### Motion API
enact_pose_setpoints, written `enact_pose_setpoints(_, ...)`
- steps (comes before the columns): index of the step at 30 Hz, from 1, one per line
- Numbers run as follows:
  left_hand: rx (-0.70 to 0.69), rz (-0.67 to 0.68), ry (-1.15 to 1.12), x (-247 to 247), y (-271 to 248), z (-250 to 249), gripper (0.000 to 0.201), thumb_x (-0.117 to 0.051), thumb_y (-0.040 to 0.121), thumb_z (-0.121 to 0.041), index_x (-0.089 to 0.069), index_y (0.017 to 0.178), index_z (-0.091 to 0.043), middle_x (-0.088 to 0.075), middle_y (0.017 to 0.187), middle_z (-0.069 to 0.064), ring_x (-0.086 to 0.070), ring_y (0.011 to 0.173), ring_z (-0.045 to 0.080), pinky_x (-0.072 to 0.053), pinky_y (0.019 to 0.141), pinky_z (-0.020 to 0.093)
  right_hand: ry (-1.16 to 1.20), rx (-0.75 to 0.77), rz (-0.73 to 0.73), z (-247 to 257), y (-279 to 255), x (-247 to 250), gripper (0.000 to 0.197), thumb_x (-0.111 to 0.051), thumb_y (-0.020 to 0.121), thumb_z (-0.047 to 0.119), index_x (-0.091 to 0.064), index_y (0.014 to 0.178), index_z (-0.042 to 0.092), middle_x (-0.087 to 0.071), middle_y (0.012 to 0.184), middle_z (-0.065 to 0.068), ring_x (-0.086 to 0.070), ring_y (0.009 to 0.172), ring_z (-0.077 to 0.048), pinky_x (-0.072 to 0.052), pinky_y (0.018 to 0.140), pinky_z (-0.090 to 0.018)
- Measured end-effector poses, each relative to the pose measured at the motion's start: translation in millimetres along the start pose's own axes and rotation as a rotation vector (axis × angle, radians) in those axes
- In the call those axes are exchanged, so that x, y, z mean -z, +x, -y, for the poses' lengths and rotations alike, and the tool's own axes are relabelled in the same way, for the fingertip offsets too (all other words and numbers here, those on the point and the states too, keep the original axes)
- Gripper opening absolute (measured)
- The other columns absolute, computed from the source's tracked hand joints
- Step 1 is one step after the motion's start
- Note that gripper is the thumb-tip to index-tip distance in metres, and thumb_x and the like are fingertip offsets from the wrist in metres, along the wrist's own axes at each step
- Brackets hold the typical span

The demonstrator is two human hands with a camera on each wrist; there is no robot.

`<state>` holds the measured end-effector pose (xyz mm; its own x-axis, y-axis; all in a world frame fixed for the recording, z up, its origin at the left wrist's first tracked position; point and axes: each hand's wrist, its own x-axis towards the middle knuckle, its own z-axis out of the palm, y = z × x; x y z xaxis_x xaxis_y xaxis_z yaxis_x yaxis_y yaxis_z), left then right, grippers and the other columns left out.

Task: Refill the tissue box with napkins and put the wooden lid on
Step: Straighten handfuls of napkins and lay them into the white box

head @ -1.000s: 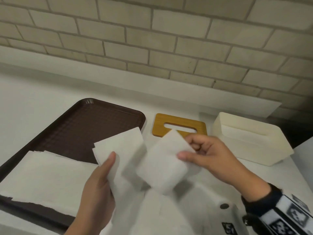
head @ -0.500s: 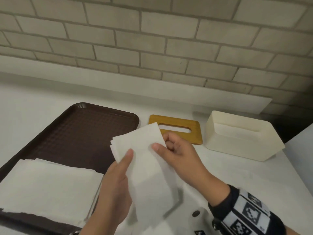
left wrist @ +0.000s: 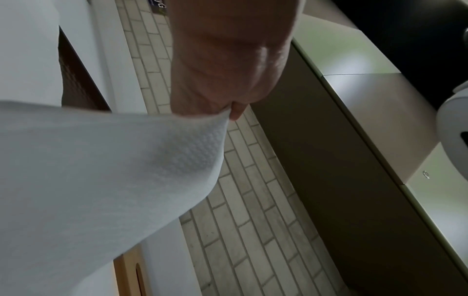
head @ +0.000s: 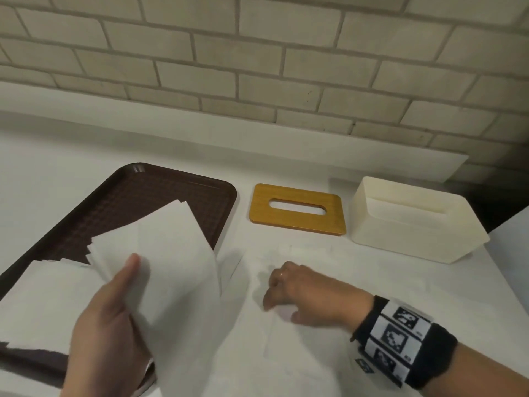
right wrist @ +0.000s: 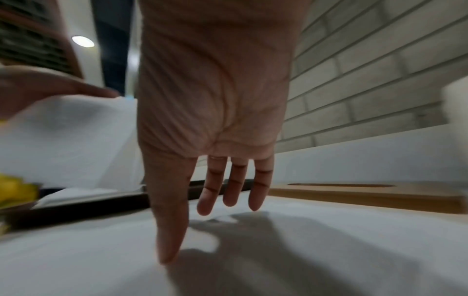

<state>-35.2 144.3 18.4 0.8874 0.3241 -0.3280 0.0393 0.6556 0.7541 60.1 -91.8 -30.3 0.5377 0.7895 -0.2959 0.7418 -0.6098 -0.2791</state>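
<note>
My left hand (head: 114, 305) grips a bundle of white napkins (head: 160, 253) above the near right part of the brown tray (head: 160, 190); the left wrist view shows the napkins (left wrist: 101, 170) pinched under the thumb. My right hand (head: 289, 290) is open, fingers straight and pointing down at the white counter, where a flat napkin (head: 286, 339) seems to lie under it. In the right wrist view the fingers (right wrist: 210, 200) hang just above the surface. The wooden lid (head: 297, 210) with its slot lies flat behind. The cream tissue box (head: 415, 224) stands open to its right.
A stack of white napkins (head: 37, 299) lies on the tray's near left. A brick wall (head: 257, 67) with a white ledge runs along the back. The counter's right edge falls off beside the box. Something yellow (right wrist: 15, 190) shows blurred at the right wrist view's left edge.
My right hand let go of the napkin bundle and dropped to the counter, fingers straightened. My left hand keeps the bundle and has shifted left over the tray.
</note>
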Motion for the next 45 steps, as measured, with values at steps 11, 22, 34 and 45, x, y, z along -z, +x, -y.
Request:
enact_pose_setpoints(11,0.075,-0.027,0.015,-7.4,4.3,17.9,0.036,-0.052,0.09,-0.032,-0.08,0.068,-0.022,-0.077,0.079,0.0,-0.073,0.065,0.015,-0.052,0.074,0.039,0.002,0.043,-0.043,3.0,-3.7,6.2,0.005,-0.06,0.083,0.019,-0.064,0.083,0.022,-0.062,0.111,0.008,-0.041,0.121,-0.012,-0.027,0.108,-0.03)
enact_pose_setpoints(22,0.226,0.139,0.075,-57.2,8.4,42.2,0.046,-0.053,0.081,-0.046,-0.068,0.112,-0.016,-0.074,0.107,0.007,-0.067,0.102,0.028,-0.048,0.09,0.044,1.328,-0.255,-0.842,19.7,-59.1,78.2,0.017,-0.07,0.072,0.023,-0.065,0.077,0.007,-0.066,0.069,-0.014,-0.064,0.06,-0.019,-0.053,0.058,-0.022)
enact_pose_setpoints(34,0.287,0.52,0.189,-135.3,6.0,79.1,0.057,-0.051,0.077,-0.05,-0.066,0.116,-0.011,-0.071,0.112,0.013,-0.067,0.106,0.029,-0.046,0.098,0.045,1.157,-0.52,-1.188,3.1,-62.4,50.0,0.025,-0.071,0.081,0.018,-0.056,0.07,0.002,-0.051,0.062,-0.004,-0.046,0.058,-0.015,-0.038,0.056,-0.021)
enact_pose_setpoints(45,-0.205,0.451,0.487,-174.0,17.8,110.6,0.026,-0.068,0.08,-0.037,-0.066,0.104,-0.027,-0.075,0.1,-0.007,-0.071,0.094,0.013,-0.055,0.085,0.038,1.398,-0.367,-1.23,-24.6,-86.7,43.2,0.02,-0.053,0.092,0.007,-0.064,0.108,0.014,-0.075,0.1,-0.004,-0.071,0.091,-0.02,-0.056,0.075,-0.026)
